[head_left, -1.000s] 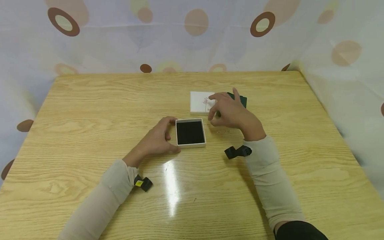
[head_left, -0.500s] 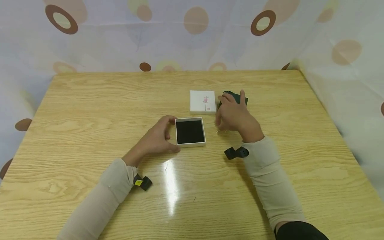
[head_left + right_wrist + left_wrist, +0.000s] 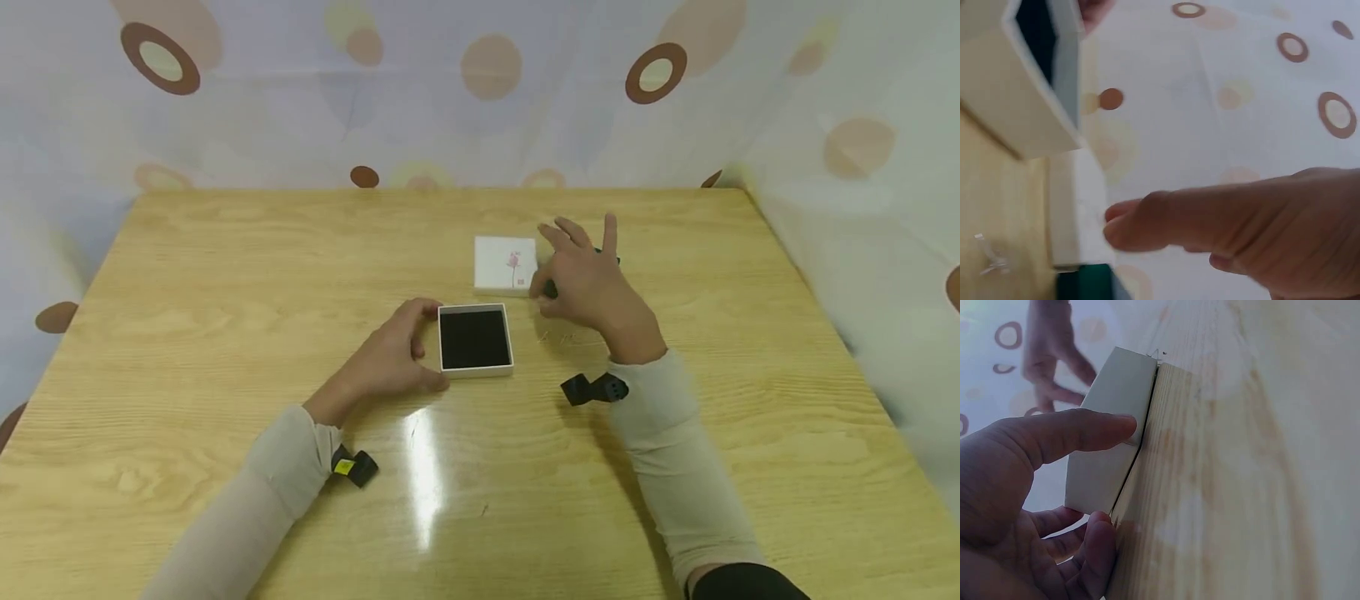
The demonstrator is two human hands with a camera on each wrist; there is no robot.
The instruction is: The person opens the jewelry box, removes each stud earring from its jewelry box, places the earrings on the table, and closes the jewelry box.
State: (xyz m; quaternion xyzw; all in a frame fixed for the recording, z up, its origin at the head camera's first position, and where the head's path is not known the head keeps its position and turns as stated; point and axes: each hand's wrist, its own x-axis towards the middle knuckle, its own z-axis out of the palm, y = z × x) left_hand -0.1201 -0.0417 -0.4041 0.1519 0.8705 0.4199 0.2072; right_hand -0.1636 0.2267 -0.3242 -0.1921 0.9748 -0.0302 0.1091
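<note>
My left hand [image 3: 386,354] grips the left part of a shallow white box [image 3: 480,372], thumb on the near side and fingers on the far side. A black pad [image 3: 474,340] lines the box. In the left wrist view, my thumb lies along the pale box wall [image 3: 1107,465]. My right hand [image 3: 592,287] hovers right of the box, thumb and index fingertips brought together and the other fingers raised; I cannot tell whether something tiny is between them. Thin, wire-like pieces [image 3: 991,256] lie on the table below that hand.
Behind the box sits a white lid [image 3: 495,260] with a pink flower print. Right of it is a dark green flat item [image 3: 1088,282], mostly hidden by my right hand in the head view. A patterned curtain [image 3: 420,92] hangs behind the wooden table [image 3: 262,275].
My right hand dipped toward the thin pieces half a second ago and has since lifted, its thumb and index fingertips together. The left hand and box have stayed put.
</note>
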